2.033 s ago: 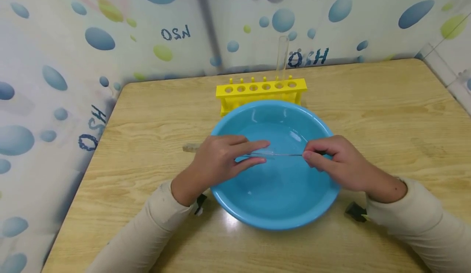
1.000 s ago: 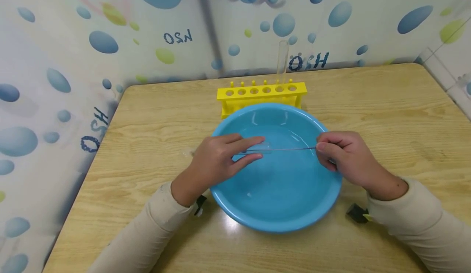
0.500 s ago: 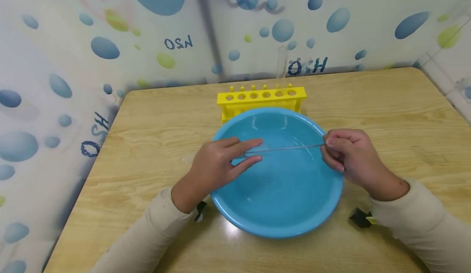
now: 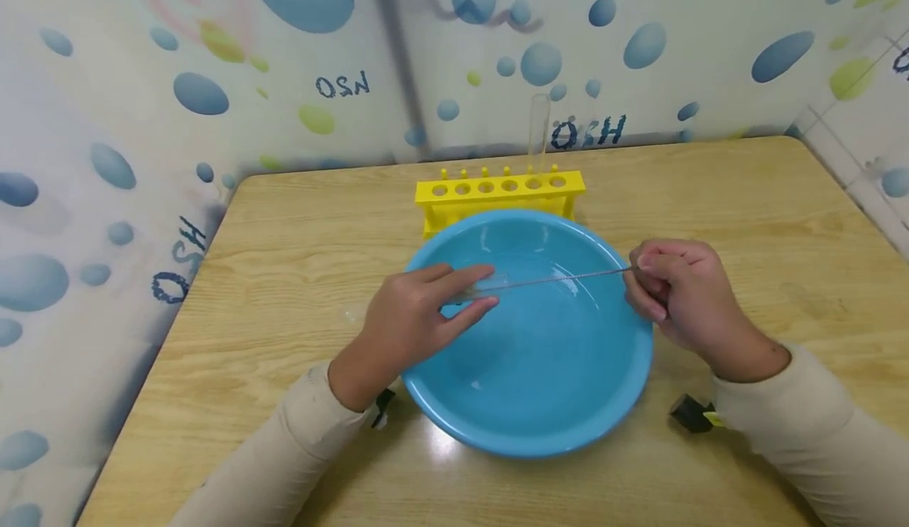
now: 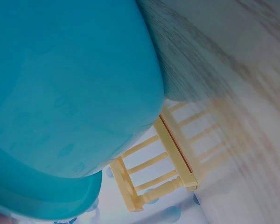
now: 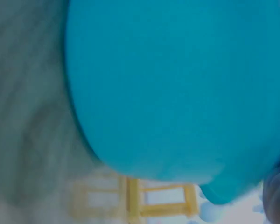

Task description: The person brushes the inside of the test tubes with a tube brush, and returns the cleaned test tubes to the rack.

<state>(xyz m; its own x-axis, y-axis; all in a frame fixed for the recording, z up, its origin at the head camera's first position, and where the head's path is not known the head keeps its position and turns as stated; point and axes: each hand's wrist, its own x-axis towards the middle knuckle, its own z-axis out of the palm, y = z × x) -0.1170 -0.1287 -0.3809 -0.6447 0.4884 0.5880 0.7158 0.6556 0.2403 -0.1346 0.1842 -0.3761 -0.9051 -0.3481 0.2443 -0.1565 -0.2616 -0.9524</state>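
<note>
Over the blue basin (image 4: 525, 385), my left hand (image 4: 415, 314) holds a clear glass test tube (image 4: 353, 313) lying nearly level. Its rounded end shows faintly left of the hand and its mouth points right. From the mouth runs the thin twisted-wire handle of a test tube brush (image 4: 568, 278), slanting up to my right hand (image 4: 678, 294). The right thumb and fingers pinch the wire's outer end, beside the basin's right rim. The brush's bristles are hidden behind the left hand. Both wrist views mostly face the basin's outer wall, with only a bit of hand at the edge.
Behind the basin stands a yellow test tube rack (image 4: 499, 189) with an upright clear test tube (image 4: 539, 132) in it. A patterned wall (image 4: 284, 54) borders the back of the wooden table (image 4: 305, 227). Black devices (image 4: 690, 414) hang at both wrists.
My right hand has moved right and slightly up, drawing more brush wire out of the tube. The greyish bristles once visible at the tube's rounded end have gone behind the left hand, which stays nearly in place.
</note>
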